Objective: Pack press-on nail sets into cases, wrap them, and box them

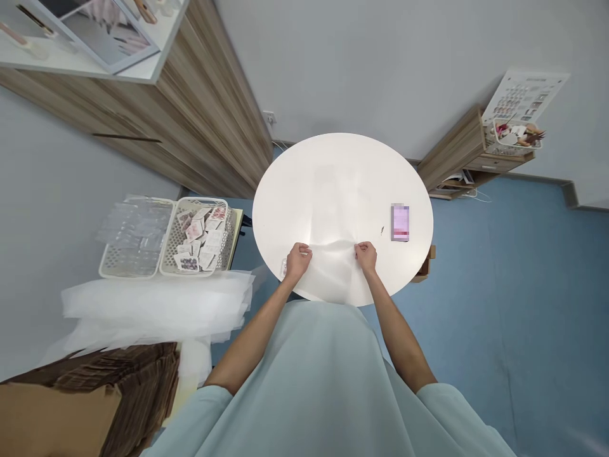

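Observation:
A thin, translucent white packing sheet (333, 273) lies over the round white table, its near part hanging toward my body. My left hand (298, 261) pinches its left edge between thumb and fingers. On the opposite edge, my right hand (366, 256) pinches it the same way, and the stretch between the hands is slightly raised and rippled. Whether it is a single layer or a bag, I cannot tell. Beside my left wrist a small white card or packet (283, 267) is partly hidden. A blurred purple rectangular object (400, 223) rests to the right, near a tiny dark item (382, 230).
The round table (280, 190) stands near the wall. At left are a basket of clear plastic cases (137, 235), a basket of printed packets (202, 238), a pile of white sheets (157, 308) and stacked cardboard (57, 412). Wooden cabinets (214, 95) flank the table.

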`<state>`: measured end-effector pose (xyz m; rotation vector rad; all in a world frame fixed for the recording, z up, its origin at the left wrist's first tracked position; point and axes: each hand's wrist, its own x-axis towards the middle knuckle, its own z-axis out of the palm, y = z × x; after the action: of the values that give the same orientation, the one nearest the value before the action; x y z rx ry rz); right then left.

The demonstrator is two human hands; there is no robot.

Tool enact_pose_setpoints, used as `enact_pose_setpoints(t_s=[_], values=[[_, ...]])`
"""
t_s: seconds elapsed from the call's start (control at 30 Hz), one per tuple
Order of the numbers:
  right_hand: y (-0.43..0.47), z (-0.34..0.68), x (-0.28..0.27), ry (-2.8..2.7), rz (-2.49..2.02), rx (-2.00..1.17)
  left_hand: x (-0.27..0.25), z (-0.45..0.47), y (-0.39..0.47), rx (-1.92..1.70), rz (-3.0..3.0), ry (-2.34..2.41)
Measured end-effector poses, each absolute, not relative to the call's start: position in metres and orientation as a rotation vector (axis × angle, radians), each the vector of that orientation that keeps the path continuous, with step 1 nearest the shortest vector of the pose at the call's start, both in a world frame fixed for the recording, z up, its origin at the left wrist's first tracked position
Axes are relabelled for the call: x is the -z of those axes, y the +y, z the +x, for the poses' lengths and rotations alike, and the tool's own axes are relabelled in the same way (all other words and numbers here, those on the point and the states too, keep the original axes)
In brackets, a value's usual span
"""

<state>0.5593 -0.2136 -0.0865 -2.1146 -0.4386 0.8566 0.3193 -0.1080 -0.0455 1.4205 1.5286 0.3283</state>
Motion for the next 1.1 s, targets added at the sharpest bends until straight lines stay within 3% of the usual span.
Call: enact_pose_setpoints(t_s=[0.47,0.87,1.1], values=[[-0.146,0.576,0.082,-0.611,-2.259,-0.796,0.059,0.284,-0.127,-0.309,1.423,1.564],[-0.251,0.524,0.079,-0.701,-2.298,-0.938,0.062,0.3,-0.111,-0.385,1.496,1.576],[-0.267,0.543,0.075,-0.62,-2.259,-0.882,0.057,0.292,-0.108,-0.374,1.671,1.49]])
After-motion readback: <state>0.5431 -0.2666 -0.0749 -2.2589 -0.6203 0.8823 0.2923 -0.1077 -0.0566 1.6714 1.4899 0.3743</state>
